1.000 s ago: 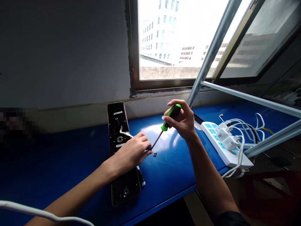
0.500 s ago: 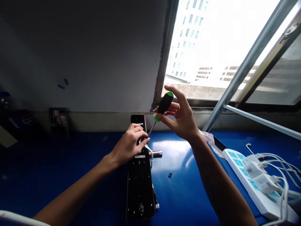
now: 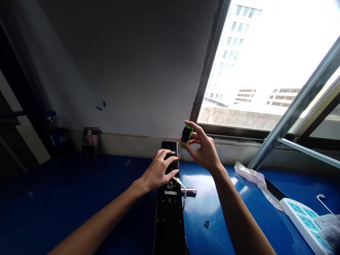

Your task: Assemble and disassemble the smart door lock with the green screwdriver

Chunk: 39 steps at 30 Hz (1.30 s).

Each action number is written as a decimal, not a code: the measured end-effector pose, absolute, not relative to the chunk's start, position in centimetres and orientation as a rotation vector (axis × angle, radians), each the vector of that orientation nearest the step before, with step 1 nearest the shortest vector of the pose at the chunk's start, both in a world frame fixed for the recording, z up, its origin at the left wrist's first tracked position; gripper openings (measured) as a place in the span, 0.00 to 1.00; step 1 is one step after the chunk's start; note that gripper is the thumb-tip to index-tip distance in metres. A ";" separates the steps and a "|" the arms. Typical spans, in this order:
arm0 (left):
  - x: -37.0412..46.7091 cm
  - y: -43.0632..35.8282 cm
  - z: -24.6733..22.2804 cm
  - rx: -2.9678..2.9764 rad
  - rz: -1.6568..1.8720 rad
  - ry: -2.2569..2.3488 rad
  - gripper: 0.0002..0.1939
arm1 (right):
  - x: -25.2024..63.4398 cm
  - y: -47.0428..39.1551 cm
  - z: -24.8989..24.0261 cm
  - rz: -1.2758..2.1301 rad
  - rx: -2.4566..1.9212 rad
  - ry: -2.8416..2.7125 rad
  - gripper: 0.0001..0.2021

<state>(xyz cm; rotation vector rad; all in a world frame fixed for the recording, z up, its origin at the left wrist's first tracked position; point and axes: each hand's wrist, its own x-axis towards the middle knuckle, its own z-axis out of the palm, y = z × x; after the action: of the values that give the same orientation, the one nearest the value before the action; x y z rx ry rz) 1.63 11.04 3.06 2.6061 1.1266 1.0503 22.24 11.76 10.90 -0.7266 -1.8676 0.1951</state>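
Head view, looking down on a blue tabletop (image 3: 119,209): from my remote seat I follow two bare hands at work over a long black panel (image 3: 170,226). The right hand (image 3: 204,151) has its fingers and thumb closed around the black-and-green handle of a screwdriver (image 3: 187,134), held at a slant. Its shaft slopes down and left from that grip to the panel's right edge, where the left hand (image 3: 158,170) lies across the panel. The left thumb and index finger are parted, the index fingertip close to the shaft — whether they pinch anything small, I cannot tell. Below the grip, a white cable (image 3: 182,185) hangs over the panel's edge, passing a shiny cylinder (image 3: 190,192). Lower again, a little pile of dark screws (image 3: 206,224) lies on the tabletop (too small for me to count).

I take the step in hand to be driver work at the panel's edge — placing or turning a screw, though the tip's contact is hidden. As I judge it, the next move calls for a steady left hand, the tip well seated, and small turns from the right fingers.
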 end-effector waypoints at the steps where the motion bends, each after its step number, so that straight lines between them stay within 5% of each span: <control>1: 1.6 11.2 3.0 2.611 1.047 1.128 0.19 | 22.2 11.9 10.8 0.204 -0.721 -1.876 0.34; 6: 1.1 11.7 3.1 2.610 1.067 1.152 0.19 | 21.9 12.2 10.4 0.149 -0.756 -1.866 0.34; 14: 1.3 11.2 2.0 2.256 0.943 1.354 0.44 | 21.4 12.3 10.4 0.371 -0.622 -1.742 0.23; 39: 2.5 11.0 1.9 2.023 1.047 1.306 0.37 | 22.1 12.1 10.8 0.260 -0.591 -1.634 0.15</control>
<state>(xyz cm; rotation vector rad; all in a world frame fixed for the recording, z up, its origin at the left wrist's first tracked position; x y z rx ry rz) 2.46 11.03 1.88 2.0232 1.3059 1.0472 22.11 12.15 10.77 -0.5909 -1.6340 0.2601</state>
